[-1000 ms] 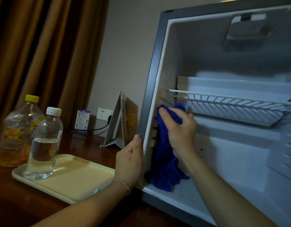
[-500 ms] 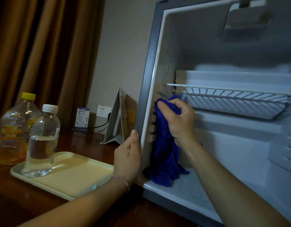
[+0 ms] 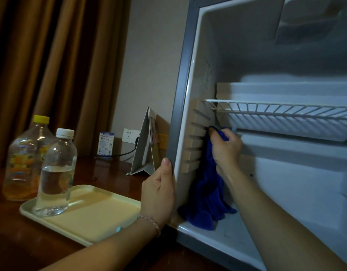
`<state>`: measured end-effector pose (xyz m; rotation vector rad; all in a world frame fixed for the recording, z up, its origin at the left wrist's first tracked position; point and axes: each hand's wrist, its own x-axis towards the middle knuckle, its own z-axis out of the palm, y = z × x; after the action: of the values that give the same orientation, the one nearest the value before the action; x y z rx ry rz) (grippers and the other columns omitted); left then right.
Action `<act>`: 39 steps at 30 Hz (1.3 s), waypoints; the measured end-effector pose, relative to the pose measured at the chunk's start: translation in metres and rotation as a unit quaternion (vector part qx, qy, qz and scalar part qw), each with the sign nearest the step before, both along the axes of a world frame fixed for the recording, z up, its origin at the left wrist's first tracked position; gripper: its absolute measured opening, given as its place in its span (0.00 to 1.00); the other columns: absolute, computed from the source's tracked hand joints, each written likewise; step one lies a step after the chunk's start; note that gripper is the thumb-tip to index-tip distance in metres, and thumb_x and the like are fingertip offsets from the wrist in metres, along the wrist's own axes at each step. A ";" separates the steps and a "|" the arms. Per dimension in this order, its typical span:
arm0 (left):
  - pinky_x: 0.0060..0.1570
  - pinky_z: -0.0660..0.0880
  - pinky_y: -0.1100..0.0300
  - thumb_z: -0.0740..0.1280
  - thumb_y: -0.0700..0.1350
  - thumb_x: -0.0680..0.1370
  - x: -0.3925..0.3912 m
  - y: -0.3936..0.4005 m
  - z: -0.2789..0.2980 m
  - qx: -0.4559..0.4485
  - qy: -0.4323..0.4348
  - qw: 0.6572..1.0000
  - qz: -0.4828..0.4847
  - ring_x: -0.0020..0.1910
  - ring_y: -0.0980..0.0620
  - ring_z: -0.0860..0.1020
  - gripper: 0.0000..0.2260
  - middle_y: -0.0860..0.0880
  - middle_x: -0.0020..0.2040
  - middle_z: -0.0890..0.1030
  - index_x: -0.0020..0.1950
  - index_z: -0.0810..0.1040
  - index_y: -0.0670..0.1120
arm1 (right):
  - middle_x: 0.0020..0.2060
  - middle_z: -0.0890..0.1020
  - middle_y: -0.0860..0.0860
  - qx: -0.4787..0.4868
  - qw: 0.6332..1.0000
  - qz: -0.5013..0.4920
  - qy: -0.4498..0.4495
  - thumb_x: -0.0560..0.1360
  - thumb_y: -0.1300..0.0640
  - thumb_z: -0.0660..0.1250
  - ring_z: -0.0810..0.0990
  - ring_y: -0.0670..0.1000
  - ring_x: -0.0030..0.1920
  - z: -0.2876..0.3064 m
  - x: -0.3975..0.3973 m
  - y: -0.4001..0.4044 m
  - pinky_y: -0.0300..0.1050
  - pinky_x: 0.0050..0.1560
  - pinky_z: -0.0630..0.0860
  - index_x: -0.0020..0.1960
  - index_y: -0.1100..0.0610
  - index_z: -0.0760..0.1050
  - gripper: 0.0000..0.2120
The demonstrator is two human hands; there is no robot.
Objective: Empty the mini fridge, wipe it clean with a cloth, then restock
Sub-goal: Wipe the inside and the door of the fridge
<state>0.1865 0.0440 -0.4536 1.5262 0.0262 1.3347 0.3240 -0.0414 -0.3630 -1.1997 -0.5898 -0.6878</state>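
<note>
inside the open mini fridge (image 3: 180, 106), low on its left inner wall, right hand (image 3: 225, 147) has fingers curled tight round the bunched top of a blue cloth (image 3: 206, 194), pressed against the shelf-slot ridges (image 3: 196, 141) just under the wire shelf (image 3: 282, 112); rest of cloth hangs loose down the wall, tail touching the fridge floor. left hand (image 3: 159, 194) wraps the front edge of the fridge frame, thumb up on the grey rim, steadying it; beaded bracelet (image 3: 151, 222) on that wrist. cloth looks soft, limp, light, probably plush microfibre, so it drapes and will snag on the ridges; best held bunched in the fist as it is, with a wad under the fingertips to push into the slots. fridge looks light enough to shift when rubbed, hence the brace. interior looks emptied, so judged mid-wipe, restock not yet done. outward on the wooden table (image 3: 16, 241): cream tray (image 3: 94, 218) carrying a clear water bottle (image 3: 55, 173) with white cap, yellow-capped drink bottle (image 3: 24, 159) just behind it off the tray, both smooth and likely slippery, grip at the body. folded card stand (image 3: 145, 149), wall socket (image 3: 129, 135), curtain (image 3: 57, 65) behind.
</note>
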 end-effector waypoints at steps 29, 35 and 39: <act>0.27 0.64 0.67 0.52 0.57 0.82 0.001 0.004 -0.002 0.022 0.015 0.999 0.020 0.25 0.59 0.69 0.25 0.52 0.23 0.68 0.28 0.65 0.46 | 0.28 0.73 0.47 -0.088 0.983 -0.024 -0.162 0.76 0.57 0.73 0.74 0.48 0.36 -0.027 -0.080 -0.004 0.34 0.43 0.69 0.32 0.52 0.70 0.17; 0.26 0.63 0.66 0.52 0.55 0.84 0.004 0.005 -0.002 0.026 0.015 0.999 0.030 0.24 0.59 0.68 0.25 0.53 0.21 0.68 0.27 0.62 0.48 | 0.31 0.71 0.62 -0.062 0.991 0.019 -0.118 0.77 0.60 0.70 0.71 0.54 0.32 -0.025 -0.058 -0.006 0.46 0.37 0.69 0.35 0.67 0.68 0.17; 0.26 0.62 0.66 0.51 0.58 0.83 0.006 0.007 -0.005 0.038 0.016 0.999 0.029 0.24 0.58 0.68 0.25 0.55 0.22 0.68 0.28 0.62 0.47 | 0.28 0.68 0.55 -0.048 0.998 0.022 -0.037 0.77 0.60 0.69 0.68 0.48 0.30 -0.024 -0.031 -0.006 0.43 0.34 0.65 0.34 0.63 0.67 0.17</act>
<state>0.1929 0.0507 -0.4583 1.6209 0.0406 1.3714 0.2928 -0.0473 -0.3871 -1.2511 -0.7157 -0.6745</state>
